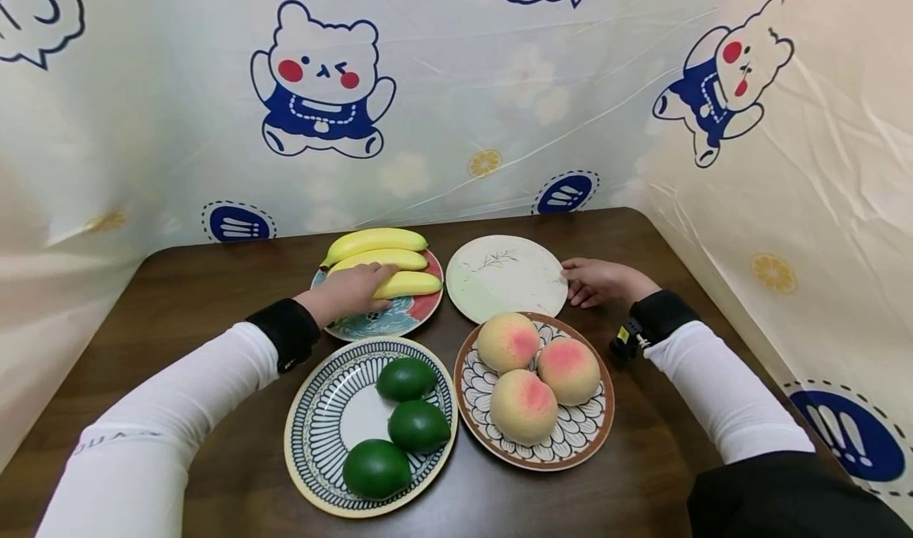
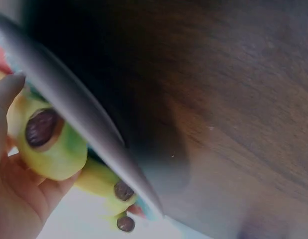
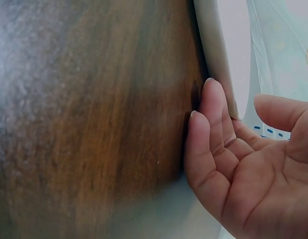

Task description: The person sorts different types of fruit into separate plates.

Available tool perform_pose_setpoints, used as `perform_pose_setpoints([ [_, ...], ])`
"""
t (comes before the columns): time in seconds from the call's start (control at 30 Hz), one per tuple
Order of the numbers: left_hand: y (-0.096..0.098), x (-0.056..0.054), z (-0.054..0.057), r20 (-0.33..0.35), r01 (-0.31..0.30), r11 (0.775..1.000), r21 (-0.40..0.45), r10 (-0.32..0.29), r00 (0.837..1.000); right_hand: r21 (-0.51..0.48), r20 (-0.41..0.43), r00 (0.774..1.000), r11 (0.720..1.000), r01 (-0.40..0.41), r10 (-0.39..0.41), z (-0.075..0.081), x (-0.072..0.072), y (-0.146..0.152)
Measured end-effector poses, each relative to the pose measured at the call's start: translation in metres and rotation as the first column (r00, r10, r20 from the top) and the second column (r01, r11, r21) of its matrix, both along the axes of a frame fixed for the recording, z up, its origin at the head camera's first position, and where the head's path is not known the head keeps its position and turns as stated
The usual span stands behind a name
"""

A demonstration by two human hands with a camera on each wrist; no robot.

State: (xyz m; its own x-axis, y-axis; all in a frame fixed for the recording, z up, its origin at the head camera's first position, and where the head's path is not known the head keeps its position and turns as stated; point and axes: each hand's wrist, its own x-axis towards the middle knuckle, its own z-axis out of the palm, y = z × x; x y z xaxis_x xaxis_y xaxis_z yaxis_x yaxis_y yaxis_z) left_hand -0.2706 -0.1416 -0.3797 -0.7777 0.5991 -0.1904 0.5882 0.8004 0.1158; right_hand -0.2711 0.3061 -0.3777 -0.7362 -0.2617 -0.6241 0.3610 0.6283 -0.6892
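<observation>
My left hand (image 1: 354, 288) grips the nearest of three yellow bananas (image 1: 408, 284) on a colorful plate (image 1: 425, 310). In the left wrist view the thumb and fingers lie on opposite sides of that banana (image 2: 64, 154), and the plate's rim (image 2: 89, 114) hides part of the thumb side. At the right edge of a pale plate (image 1: 506, 279) with a twig pattern, my right hand (image 1: 602, 280) holds the rim, thumb above and fingers beside and below. The right wrist view shows the lower fingers (image 3: 199, 144) against the tabletop beside this plate (image 3: 226, 55).
Three green fruits, perhaps avocados or mangoes (image 1: 419, 427), sit on a blue-patterned plate (image 1: 314, 435) at the front left. Three peaches (image 1: 524, 407) lie on a brown-rimmed plate (image 1: 605, 411) at the front right. A patterned curtain (image 1: 456, 86) stands behind the brown table (image 1: 235, 475).
</observation>
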Motion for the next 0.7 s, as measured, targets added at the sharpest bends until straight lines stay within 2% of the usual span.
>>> perform_pose_setpoints([
  [0.13, 0.001, 0.001, -0.007, -0.051, 0.009, 1.000, 0.009, -0.009, 0.999, 0.017, -0.008, 1.000, 1.000, -0.006, 0.006, 0.002, 0.001, -0.004],
  [0.23, 0.001, 0.001, -0.009, -0.066, 0.010, 1.000, 0.008, -0.009, 0.998, 0.029, -0.016, 1.000, 1.000, -0.010, 0.010, 0.002, 0.001, -0.006],
  [0.6, -0.002, 0.003, -0.006, -0.049, 0.008, 1.000, 0.029, -0.007, 0.999, 0.076, -0.040, 0.999, 0.997, 0.023, -0.020, -0.004, 0.001, -0.009],
  [0.7, -0.004, 0.003, 0.002, -0.065, 0.023, 0.999, 0.028, -0.021, 0.998, 0.079, -0.055, 0.998, 0.996, 0.028, -0.024, -0.003, 0.003, -0.008],
])
